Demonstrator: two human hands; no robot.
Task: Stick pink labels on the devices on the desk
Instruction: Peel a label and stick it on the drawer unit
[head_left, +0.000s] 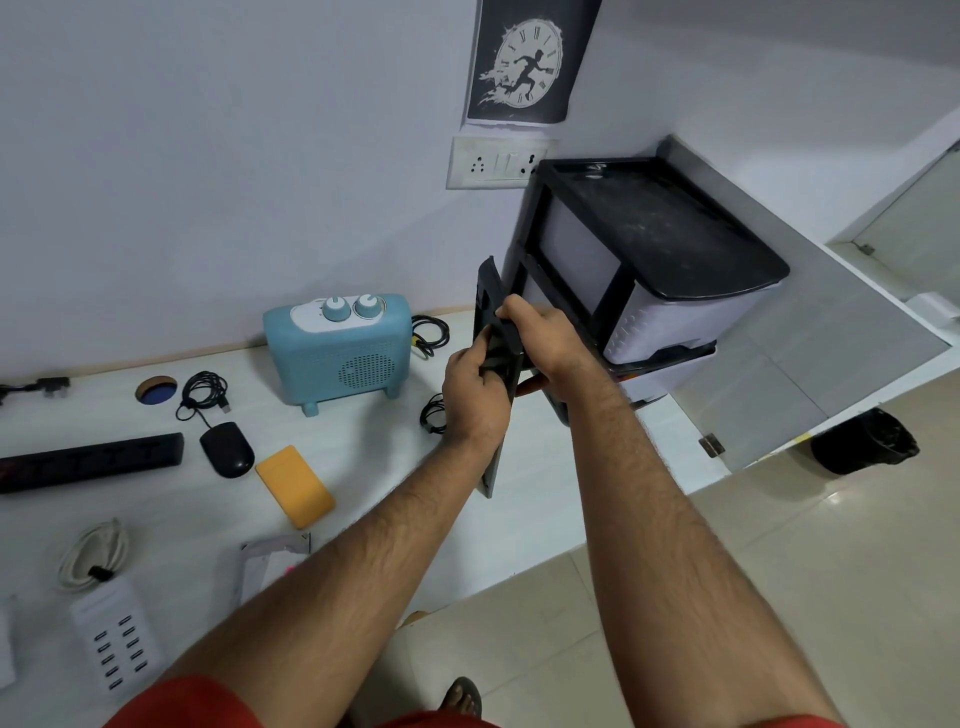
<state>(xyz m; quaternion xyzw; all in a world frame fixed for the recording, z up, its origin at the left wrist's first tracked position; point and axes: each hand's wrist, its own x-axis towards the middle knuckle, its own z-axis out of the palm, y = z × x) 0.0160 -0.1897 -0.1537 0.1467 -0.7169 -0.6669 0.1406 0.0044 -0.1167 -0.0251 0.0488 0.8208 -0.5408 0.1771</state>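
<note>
Here your left hand (475, 387) and right hand (540, 338) gripped the black panel (491, 332) above the table (374, 467); labelling likely followed, needing one hand freed.

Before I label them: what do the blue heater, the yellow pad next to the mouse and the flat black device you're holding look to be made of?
Blue heater: looks like moulded plastic, satin sheen, perforated grille. Yellow pad: probably silicone or soft-touch plastic; matte, rounded corners. Black flat device: likely matte hard plastic, though both hands hide much of it.
</note>
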